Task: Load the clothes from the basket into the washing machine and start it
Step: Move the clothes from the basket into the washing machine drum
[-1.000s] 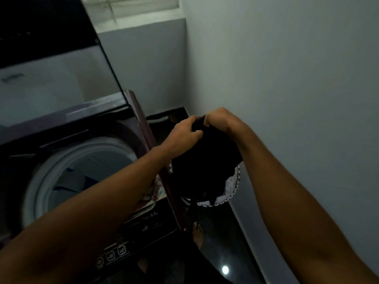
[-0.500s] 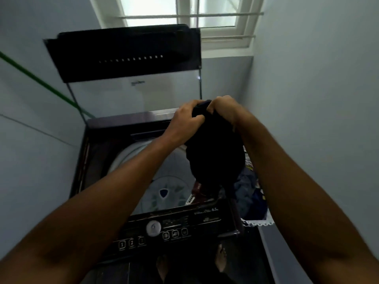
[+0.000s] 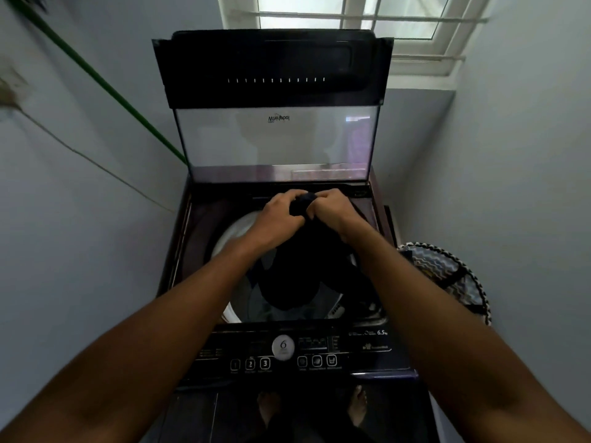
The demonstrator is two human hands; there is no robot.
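Note:
A dark top-loading washing machine (image 3: 198,251) stands in front of me with its lid (image 3: 271,91) raised upright. Over its round drum opening (image 3: 233,231) hangs a black garment (image 3: 297,273), bunched at the top. My left hand (image 3: 278,215) and my right hand (image 3: 332,209) both grip that bunched top edge, side by side. The cloth drapes down into the drum mouth and hides most of what lies inside. A patterned laundry basket (image 3: 447,270) with a black-and-white rim sits on the floor to the right of the machine.
The control panel (image 3: 287,353) with a round knob and several buttons runs along the machine's near edge. Grey walls close in on both sides. A green hose (image 3: 105,87) slants down the left wall. A window (image 3: 351,14) is above the lid. My bare feet show below.
Both hands carried the black garment from above the basket leftward, over the drum opening. My view swung from the right wall to face the machine squarely.

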